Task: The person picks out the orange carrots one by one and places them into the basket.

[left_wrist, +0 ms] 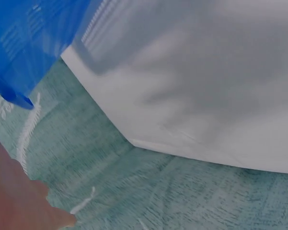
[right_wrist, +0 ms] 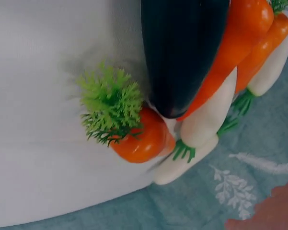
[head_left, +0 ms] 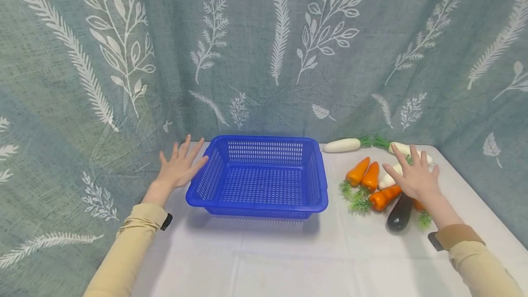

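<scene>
My left hand is raised with spread fingers beside the left rim of a blue plastic basket; whether it touches the rim I cannot tell. The basket holds nothing. Over the vegetables on the right, my right hand hovers with its fingers spread and grips nothing. Beneath and around it lie several orange carrots with leafy green tops, a dark eggplant and white radishes with green stems. The right wrist view shows the eggplant next to a carrot. Part of the pile is hidden by the hand.
A white cloth covers the table. Close behind it and along both sides hangs a grey-green curtain with white leaf prints. The table's far left corner shows in the left wrist view.
</scene>
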Demonstrator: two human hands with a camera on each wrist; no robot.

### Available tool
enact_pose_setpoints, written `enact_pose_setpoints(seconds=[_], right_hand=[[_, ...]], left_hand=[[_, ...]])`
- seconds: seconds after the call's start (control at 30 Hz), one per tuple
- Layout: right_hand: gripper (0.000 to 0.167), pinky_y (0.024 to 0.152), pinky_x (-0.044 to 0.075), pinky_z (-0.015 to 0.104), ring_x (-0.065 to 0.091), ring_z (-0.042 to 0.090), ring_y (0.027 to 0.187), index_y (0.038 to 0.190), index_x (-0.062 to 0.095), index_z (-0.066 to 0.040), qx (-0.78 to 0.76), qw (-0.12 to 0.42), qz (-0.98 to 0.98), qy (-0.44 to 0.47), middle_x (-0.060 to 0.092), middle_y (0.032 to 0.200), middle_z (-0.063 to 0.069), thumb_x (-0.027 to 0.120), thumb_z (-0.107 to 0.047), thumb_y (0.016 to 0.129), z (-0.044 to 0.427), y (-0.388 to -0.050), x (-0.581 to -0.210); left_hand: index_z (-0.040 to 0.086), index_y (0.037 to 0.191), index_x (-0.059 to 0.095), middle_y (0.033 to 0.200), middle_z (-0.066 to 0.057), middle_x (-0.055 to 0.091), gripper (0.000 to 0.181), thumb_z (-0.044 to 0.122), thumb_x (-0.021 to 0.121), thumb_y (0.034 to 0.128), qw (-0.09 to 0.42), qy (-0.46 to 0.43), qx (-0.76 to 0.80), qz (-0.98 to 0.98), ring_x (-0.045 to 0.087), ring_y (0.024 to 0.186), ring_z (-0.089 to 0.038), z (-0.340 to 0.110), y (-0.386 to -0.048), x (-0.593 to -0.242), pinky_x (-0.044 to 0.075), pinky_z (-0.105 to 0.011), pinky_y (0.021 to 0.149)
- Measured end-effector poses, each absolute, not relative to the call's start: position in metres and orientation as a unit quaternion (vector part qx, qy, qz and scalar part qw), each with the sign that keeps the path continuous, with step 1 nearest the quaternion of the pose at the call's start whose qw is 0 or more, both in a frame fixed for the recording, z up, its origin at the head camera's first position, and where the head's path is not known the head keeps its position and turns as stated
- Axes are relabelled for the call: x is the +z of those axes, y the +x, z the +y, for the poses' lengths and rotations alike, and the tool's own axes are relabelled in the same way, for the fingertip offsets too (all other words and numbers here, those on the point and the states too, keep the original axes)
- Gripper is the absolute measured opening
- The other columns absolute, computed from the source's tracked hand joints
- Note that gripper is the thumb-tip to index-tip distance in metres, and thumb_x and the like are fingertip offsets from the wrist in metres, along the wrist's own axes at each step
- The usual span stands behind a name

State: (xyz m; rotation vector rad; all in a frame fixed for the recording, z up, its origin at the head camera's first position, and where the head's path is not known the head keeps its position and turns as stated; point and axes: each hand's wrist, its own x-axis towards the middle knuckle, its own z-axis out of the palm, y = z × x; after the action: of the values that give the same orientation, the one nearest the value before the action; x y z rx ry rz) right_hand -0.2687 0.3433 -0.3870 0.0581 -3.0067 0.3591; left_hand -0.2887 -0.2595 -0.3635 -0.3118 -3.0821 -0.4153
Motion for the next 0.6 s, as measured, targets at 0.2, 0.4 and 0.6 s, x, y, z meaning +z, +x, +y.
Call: enact_pose_setpoints(seconds=[0.2, 0.4, 0.6], right_hand=[[0.08, 0.098, -0.003, 0.082, -0.002, 0.063, 0.135, 0.158, 0.003, -0.02, 0.12, 0.049, -0.991, 0.043, -0.001, 0.154, 0.036, 0.029, -0.065, 0.098, 0.328, -0.268, -0.39], [0.078, 0.098, 0.003, 0.083, 0.0, 0.062, 0.137, 0.158, 0.004, -0.022, 0.113, 0.041, -0.991, 0.054, -0.001, 0.155, 0.036, 0.028, -0.065, 0.098, 0.315, -0.272, -0.394], [0.075, 0.101, 0.003, 0.08, 0.002, 0.059, 0.139, 0.158, 0.01, -0.02, 0.116, 0.031, -0.991, 0.058, 0.003, 0.156, 0.034, 0.029, -0.063, 0.099, 0.3, -0.274, -0.402]], left_hand=[[0.021, 0.159, 0.004, 0.162, -0.019, -0.006, 0.073, 0.062, 0.022, 0.1003, -0.002, -0.117, -0.134, -0.984, -0.002, 0.141, -0.055, -0.248, -0.29, -0.366, -0.01, -0.079, 0.1], [0.019, 0.159, 0.005, 0.162, -0.02, -0.001, 0.073, 0.061, 0.024, 0.101, -0.023, -0.126, -0.149, -0.981, 0.011, 0.138, -0.059, -0.238, -0.291, -0.371, -0.005, -0.08, 0.101], [0.017, 0.158, 0.007, 0.161, -0.02, 0.004, 0.072, 0.058, 0.022, 0.1023, -0.038, -0.134, -0.169, -0.976, 0.025, 0.136, -0.054, -0.229, -0.289, -0.376, 0.0, -0.08, 0.102]])
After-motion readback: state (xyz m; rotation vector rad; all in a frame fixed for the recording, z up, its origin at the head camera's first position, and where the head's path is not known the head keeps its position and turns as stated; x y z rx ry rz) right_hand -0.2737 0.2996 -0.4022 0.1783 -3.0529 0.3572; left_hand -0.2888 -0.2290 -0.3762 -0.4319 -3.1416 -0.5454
